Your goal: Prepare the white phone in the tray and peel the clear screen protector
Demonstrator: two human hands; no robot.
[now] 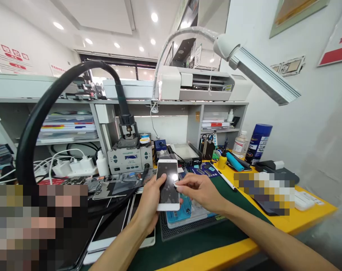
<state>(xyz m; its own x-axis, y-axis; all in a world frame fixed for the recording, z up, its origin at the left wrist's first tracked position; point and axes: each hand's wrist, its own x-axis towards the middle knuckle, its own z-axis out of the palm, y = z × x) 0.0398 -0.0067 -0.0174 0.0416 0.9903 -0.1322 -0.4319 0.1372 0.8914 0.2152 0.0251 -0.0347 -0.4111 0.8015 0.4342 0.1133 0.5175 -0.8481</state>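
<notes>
A white-framed smartphone (167, 192) with a dark, smudged screen is held upright and slightly tilted above the bench. My left hand (148, 201) is closed around its left side, with the thumb lying on the screen and fingertips showing at the right edge. My right hand (200, 190) pinches at the phone's right edge, thumb and forefinger together; a small whitish and dark thing shows at the fingertips, too small to name. Below the phone lies a blue repair fixture (179, 212) on a dark textured pad (171, 234).
Several phones and a tablet lie at left near a thick black hose (35, 128). Behind stands a grey hot-air station (129, 160). A green mat (187, 250) covers the yellow bench (309, 214). At right are a blue spray can (259, 145), a clear bottle (240, 145) and a white pen (227, 178).
</notes>
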